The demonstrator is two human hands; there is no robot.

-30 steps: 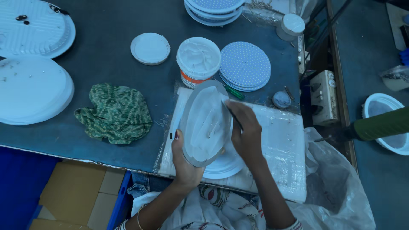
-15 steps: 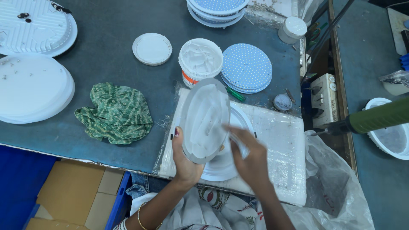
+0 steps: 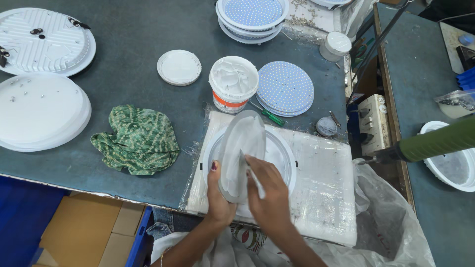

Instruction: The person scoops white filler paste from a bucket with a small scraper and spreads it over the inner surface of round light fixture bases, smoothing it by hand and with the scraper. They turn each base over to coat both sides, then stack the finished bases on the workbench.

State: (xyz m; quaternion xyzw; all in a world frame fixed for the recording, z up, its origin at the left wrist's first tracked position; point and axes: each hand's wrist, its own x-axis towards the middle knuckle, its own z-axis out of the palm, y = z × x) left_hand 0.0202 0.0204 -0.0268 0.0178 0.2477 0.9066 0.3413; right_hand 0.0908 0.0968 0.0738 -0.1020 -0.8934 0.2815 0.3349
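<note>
While the round white disc stands tilted on edge over the white ring housing, we grip it from below with our left hand, thumb up its rim and fingers closed behind. Our right hand pinches a thin white spatula against the disc's face. Housing and disc sit on a plastic-wrapped white pad. Beyond stand a paste tub and a green cloth.
</note>
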